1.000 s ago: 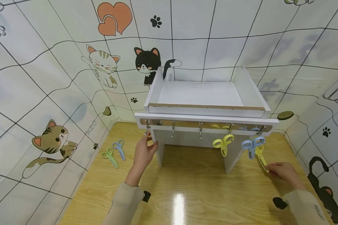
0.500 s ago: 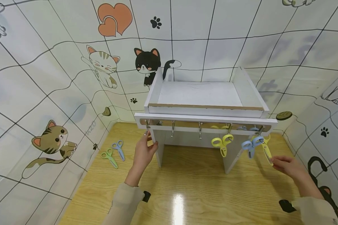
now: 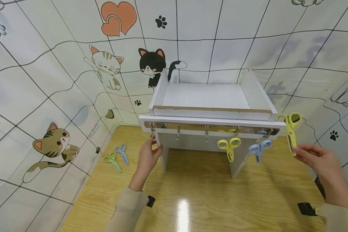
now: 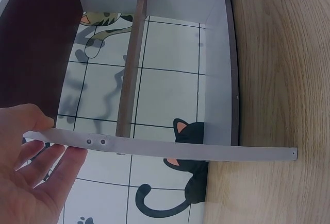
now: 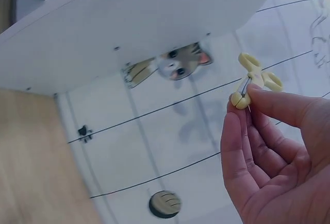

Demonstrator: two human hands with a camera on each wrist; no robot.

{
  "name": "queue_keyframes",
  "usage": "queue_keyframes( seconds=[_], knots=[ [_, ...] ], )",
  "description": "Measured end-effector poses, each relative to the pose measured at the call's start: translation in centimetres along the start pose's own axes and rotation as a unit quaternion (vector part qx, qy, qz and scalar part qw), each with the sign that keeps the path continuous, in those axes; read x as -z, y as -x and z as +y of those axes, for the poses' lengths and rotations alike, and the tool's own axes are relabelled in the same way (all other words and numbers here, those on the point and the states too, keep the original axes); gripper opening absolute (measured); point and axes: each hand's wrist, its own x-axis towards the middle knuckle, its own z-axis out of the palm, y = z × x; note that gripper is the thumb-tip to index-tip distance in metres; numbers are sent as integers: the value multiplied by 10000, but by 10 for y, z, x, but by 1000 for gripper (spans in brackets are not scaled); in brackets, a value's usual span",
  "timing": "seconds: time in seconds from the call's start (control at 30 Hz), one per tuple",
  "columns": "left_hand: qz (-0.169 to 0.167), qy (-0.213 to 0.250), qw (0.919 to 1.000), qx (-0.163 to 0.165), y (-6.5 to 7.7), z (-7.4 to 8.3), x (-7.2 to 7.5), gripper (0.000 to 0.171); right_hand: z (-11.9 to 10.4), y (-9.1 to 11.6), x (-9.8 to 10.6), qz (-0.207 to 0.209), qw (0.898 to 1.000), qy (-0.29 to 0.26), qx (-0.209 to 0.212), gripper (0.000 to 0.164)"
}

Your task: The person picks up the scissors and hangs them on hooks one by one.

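My right hand pinches yellow scissors by the blade end, handles up, beside the right end of the hook rail. The right wrist view shows the same scissors between thumb and fingers. My left hand grips the left side panel of a white wooden shelf, just under the leftmost hook; in the left wrist view its thumb and fingers wrap the panel's edge. Another pair of yellow scissors and blue scissors hang from the two rightmost hooks.
Green scissors and a second blue pair lie on the wooden table, left of the shelf. Two middle hooks, one of them here, hold nothing. A cat-printed wall covering stands behind and on both sides.
My right hand has lifted the yellow scissors up and to the right, from low beside the shelf's right leg to rail height. The left hand stays on the panel.
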Motion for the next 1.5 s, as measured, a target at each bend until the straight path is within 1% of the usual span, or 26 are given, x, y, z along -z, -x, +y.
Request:
queue_keyframes(
  seconds=[0.1, 0.23, 0.27, 0.33, 0.4, 0.5, 0.67, 0.8, 0.87, 0.93, 1.0, 1.07, 1.2, 1.23, 1.4, 1.5],
  knots=[
    [8, -9, 10000, -2, -1, 0, 0, 57, -13, 6, -3, 176, 9989, -263, 344, 17],
    [-4, -19, 10000, 2, -1, 1, 0, 57, -26, 14, -8, 450, 9964, -331, 640, 14],
    [-7, -14, 10000, 1, -1, 1, 0, 58, -28, 16, -9, 496, 9958, -299, 705, 13],
    [-17, -5, 10000, -11, -2, 1, 0, 58, -34, 19, -12, 528, 9940, -411, 869, 14],
    [-20, 2, 10000, -13, -2, 1, 0, 60, -37, 22, -15, 476, 9909, -588, 1115, 15],
    [-22, -10, 10000, -17, -2, 1, 0, 59, -43, 26, -21, 384, 9866, -696, 1427, 19],
    [-30, -42, 10000, -20, -2, 2, 1, 59, -52, 37, -31, 218, 9839, -569, 1682, 25],
    [-40, -65, 10000, 23, -2, 2, 0, 60, -56, 48, -42, -141, 9789, -561, 1962, 28],
    [-36, -69, 10000, 29, -2, 3, 1, 58, -57, 53, -49, -290, 9794, -480, 1941, 26],
    [-16, -77, 10000, 35, -2, 3, 1, 57, -59, 57, -55, -400, 9818, -369, 1821, 24],
    [0, -58, 10000, 30, -2, 2, 1, 56, -59, 61, -62, -448, 9858, -237, 1603, 22],
    [12, -42, 10000, 25, -1, 2, 1, 55, -58, 63, -69, -580, 9869, -207, 1490, 22],
    [24, -13, 10000, 1, -1, 1, 0, 54, -54, 67, -86, -1010, 9835, -186, 1488, 27],
    [27, 4, 10000, -4, -1, 1, 0, 54, -53, 68, -90, -1157, 9817, -137, 1508, 28],
    [47, 20, 10000, -17, -1, 1, 0, 52, -48, 72, -112, -1639, 9749, 246, 1484, 27],
    [45, 20, 10000, -26, -1, 2, 0, 51, -44, 73, -126, -1922, 9695, 328, 1483, 28]
  ],
)
